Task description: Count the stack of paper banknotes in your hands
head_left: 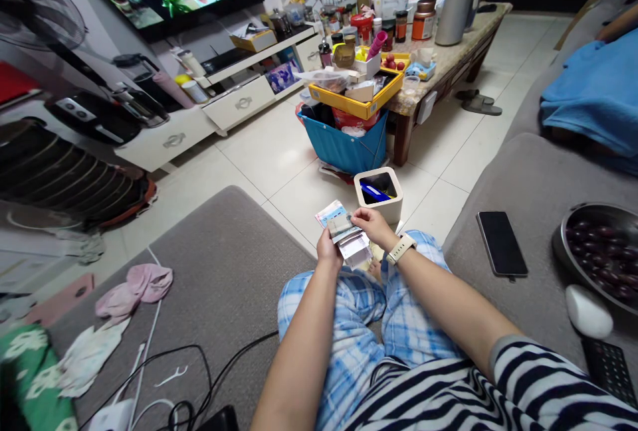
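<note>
My left hand is closed on a small bundle of banknotes, holding its left side above my knees. The thumb and fingers of my right hand pinch the top note from the right. Bluish and pinkish paper sticks out at the far end of the bundle, and pale paper hangs below it. Just beyond my right hand stands a beige bin with something blue inside.
A blue basket bearing a yellow tray stands by the crowded coffee table. On the sofa lie a phone, a metal bowl of dark fruit, a pink cloth and black cables.
</note>
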Demonstrator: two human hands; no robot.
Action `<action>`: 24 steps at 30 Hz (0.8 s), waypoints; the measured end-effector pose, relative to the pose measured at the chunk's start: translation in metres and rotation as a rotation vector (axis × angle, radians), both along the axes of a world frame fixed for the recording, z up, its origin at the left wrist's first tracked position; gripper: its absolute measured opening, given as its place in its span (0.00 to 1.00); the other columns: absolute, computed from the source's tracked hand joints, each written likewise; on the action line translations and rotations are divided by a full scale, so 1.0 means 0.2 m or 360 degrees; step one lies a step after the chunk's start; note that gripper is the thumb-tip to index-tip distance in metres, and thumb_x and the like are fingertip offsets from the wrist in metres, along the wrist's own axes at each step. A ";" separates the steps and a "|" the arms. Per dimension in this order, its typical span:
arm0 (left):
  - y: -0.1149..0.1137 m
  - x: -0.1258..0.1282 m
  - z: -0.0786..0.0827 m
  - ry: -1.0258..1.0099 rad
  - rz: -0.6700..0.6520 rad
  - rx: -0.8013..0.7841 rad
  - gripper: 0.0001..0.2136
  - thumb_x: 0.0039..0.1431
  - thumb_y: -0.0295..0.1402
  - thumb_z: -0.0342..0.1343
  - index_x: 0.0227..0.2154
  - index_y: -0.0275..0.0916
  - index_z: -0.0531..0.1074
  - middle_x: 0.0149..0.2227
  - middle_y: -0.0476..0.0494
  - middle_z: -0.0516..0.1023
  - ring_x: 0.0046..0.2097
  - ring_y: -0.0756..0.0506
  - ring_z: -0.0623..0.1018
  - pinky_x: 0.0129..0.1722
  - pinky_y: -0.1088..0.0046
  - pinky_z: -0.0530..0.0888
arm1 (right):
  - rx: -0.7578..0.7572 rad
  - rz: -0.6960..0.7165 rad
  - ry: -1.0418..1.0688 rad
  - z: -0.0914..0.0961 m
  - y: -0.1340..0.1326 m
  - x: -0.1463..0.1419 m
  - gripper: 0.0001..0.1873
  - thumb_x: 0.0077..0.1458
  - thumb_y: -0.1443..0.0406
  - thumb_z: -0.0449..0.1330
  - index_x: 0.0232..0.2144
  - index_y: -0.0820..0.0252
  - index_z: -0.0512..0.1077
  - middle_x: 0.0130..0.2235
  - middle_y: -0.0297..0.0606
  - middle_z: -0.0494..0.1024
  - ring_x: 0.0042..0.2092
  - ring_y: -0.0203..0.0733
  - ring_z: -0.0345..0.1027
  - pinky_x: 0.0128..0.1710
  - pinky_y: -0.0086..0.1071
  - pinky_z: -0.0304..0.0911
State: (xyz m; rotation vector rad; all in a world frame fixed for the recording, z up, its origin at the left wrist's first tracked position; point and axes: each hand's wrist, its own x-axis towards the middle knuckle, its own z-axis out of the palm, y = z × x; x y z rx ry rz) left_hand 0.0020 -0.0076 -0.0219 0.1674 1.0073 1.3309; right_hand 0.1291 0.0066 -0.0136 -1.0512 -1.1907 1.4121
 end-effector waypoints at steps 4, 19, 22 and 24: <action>0.01 0.00 -0.01 -0.0020 0.0019 0.0002 0.10 0.53 0.29 0.48 0.32 0.32 0.73 0.30 0.41 0.79 0.34 0.43 0.79 0.43 0.63 0.72 | 0.0012 -0.0018 -0.0001 0.00 0.00 0.00 0.15 0.43 0.55 0.62 0.24 0.60 0.66 0.25 0.31 0.68 0.28 0.35 0.61 0.31 0.30 0.57; -0.02 -0.01 -0.02 0.0110 -0.0030 0.0051 0.09 0.47 0.27 0.58 0.33 0.32 0.73 0.32 0.40 0.79 0.33 0.43 0.79 0.42 0.64 0.72 | -0.0127 -0.0320 -0.0174 -0.07 0.03 0.01 0.18 0.36 0.57 0.66 0.29 0.59 0.67 0.26 0.31 0.69 0.29 0.36 0.63 0.32 0.31 0.60; -0.02 -0.01 -0.02 0.0149 -0.0045 0.0084 0.09 0.46 0.26 0.58 0.33 0.32 0.73 0.32 0.41 0.79 0.33 0.43 0.79 0.42 0.64 0.73 | -0.0126 -0.0266 -0.0198 -0.07 0.03 0.01 0.14 0.40 0.57 0.63 0.27 0.60 0.68 0.27 0.32 0.69 0.30 0.37 0.63 0.34 0.31 0.59; -0.02 -0.01 -0.02 0.0132 -0.0045 0.0070 0.08 0.48 0.26 0.58 0.33 0.32 0.73 0.32 0.40 0.79 0.33 0.43 0.79 0.43 0.63 0.73 | -0.0102 -0.0189 -0.0186 -0.05 0.02 0.01 0.12 0.42 0.57 0.61 0.24 0.60 0.67 0.25 0.32 0.68 0.29 0.36 0.62 0.33 0.31 0.58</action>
